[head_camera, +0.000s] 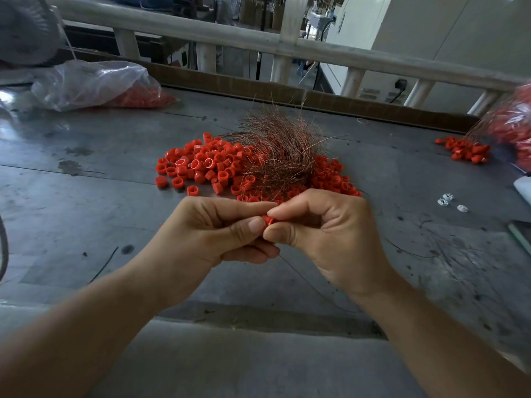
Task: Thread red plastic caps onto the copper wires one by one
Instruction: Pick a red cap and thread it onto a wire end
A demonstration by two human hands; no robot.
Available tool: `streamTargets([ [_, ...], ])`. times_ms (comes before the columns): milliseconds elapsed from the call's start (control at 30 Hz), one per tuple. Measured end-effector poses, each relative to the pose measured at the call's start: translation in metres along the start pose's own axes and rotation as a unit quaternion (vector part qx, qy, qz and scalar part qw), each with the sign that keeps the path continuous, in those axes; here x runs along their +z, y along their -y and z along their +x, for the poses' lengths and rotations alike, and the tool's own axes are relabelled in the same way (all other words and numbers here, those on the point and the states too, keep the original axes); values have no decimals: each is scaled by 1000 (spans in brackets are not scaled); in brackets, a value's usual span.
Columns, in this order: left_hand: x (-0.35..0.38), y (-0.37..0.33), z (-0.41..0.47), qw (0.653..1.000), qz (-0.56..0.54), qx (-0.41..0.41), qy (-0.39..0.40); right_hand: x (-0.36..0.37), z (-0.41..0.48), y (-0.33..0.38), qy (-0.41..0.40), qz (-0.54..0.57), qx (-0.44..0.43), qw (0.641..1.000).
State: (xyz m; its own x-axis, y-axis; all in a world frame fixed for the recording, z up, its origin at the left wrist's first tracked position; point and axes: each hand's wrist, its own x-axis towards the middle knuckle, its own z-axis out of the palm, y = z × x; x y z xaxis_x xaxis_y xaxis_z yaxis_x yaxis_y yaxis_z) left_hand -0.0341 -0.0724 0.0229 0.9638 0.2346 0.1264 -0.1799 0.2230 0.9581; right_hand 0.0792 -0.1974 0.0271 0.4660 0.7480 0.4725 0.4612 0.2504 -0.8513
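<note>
A heap of loose red caps [201, 165] lies on the grey table [86, 196], with a tangled bundle of copper wires [275, 145] resting on top of it. Just in front of the heap my two hands meet. A single red cap [268, 219] is pinched between the thumb and forefinger of my right hand [327, 237], and the fingertips of my left hand [212, 234] press against it from the left. A thin wire [290, 264] trails down and to the right from under the hands.
A clear plastic bag with red caps [94, 84] lies at the back left. Another bag of caps [514, 124] and a small red pile [465, 149] sit at the right edge. A few white plastic bits [448, 201] lie to the right. A wooden rail [258, 41] borders the far side.
</note>
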Motion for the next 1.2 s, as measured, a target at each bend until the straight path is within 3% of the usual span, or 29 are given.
streamTargets([
  [400, 7, 2, -1, 998, -38, 12, -54, 9, -5, -1, -94, -162, -144, 972],
  [767, 5, 4, -1, 995, -75, 11, -62, 11, -6, -4, -110, -146, -147, 972],
  [967, 5, 2, -1, 996, -75, -6, -56, 7, -2, -1, -44, -25, -26, 998],
  [1100, 5, 2, -1, 995, -81, -25, -58, 0, 4, 2, 82, -148, -47, 984],
  [1200, 7, 1, -1, 997, -59, -8, -53, -1, 4, 4, 104, -187, -65, 975],
])
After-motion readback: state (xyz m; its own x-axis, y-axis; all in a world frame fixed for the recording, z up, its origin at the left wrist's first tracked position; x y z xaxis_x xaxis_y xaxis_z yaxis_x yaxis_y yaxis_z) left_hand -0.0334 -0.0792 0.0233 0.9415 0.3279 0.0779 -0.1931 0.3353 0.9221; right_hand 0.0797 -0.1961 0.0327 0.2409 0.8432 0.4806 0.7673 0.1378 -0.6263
